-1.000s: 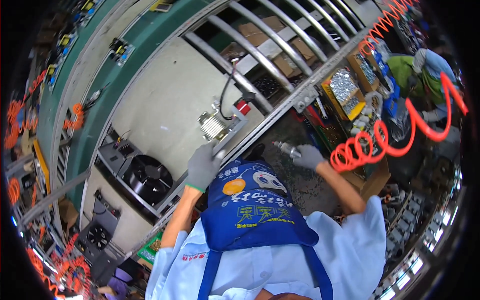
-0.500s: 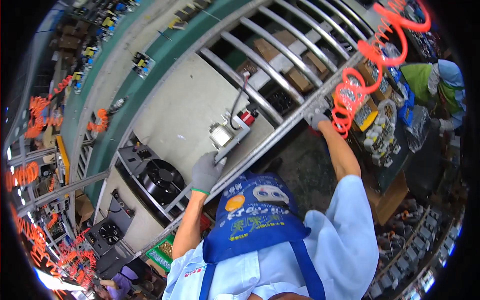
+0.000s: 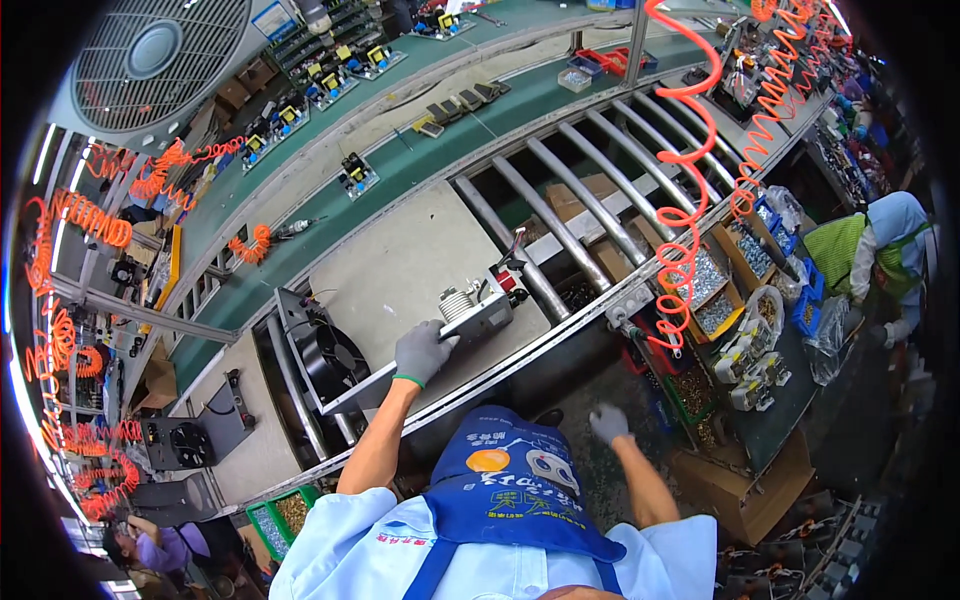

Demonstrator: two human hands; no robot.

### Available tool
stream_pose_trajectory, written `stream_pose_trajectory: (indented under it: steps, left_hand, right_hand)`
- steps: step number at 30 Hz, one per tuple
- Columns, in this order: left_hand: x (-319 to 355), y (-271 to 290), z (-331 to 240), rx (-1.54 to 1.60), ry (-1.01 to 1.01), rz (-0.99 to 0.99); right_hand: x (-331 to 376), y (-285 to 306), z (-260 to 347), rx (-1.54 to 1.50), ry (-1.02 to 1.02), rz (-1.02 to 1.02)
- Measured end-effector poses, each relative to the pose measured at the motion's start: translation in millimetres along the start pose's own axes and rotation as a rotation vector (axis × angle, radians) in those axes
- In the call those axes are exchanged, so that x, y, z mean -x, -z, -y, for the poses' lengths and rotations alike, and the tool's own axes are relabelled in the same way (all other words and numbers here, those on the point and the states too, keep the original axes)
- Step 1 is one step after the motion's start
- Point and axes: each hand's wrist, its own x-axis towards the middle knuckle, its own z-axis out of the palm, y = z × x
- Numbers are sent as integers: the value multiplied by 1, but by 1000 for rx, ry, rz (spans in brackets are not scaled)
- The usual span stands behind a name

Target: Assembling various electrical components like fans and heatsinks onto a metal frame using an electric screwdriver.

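Note:
My left hand (image 3: 425, 355), in a grey glove with a green cuff, is closed on the near edge of a metal chassis (image 3: 370, 392). The chassis has a black round fan (image 3: 335, 357) at its left end and a silver ribbed part (image 3: 457, 304) near its right end. A red connector piece (image 3: 506, 283) and a short cable sit beside that part. Under the chassis lies a pale board (image 3: 400, 240) on the roller line. My right hand (image 3: 610, 425), also gloved, hangs over the dark floor right of my blue apron; motion blur hides its fingers.
Metal rollers (image 3: 575, 210) run to the right of the board. Red coiled air hoses (image 3: 690, 200) hang at the right, above boxes of small screws (image 3: 700, 275). Another fan chassis (image 3: 190, 435) lies at the left. A co-worker in a green vest (image 3: 880, 250) is at far right.
My right hand has come away from the rail near the hose and dropped beside my apron. My left hand keeps its hold on the chassis, whose near side now shows more. The view has shifted.

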Motion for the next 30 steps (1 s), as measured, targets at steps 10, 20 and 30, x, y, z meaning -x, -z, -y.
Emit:
stream_pose_trajectory:
  steps: [10,20,30]
  left_hand:
    - [9,6,0,-7,9,-11]
    - [-37,-30,23,-215,-75,87]
    - [52,-91,-33,-60,-557,-218]
  right_hand:
    - [269,-241,-113,-281,-688,235]
    - [266,-350,-7,-679,-789,-260]
    - [329,-405,-13,-996,-1141,-108]
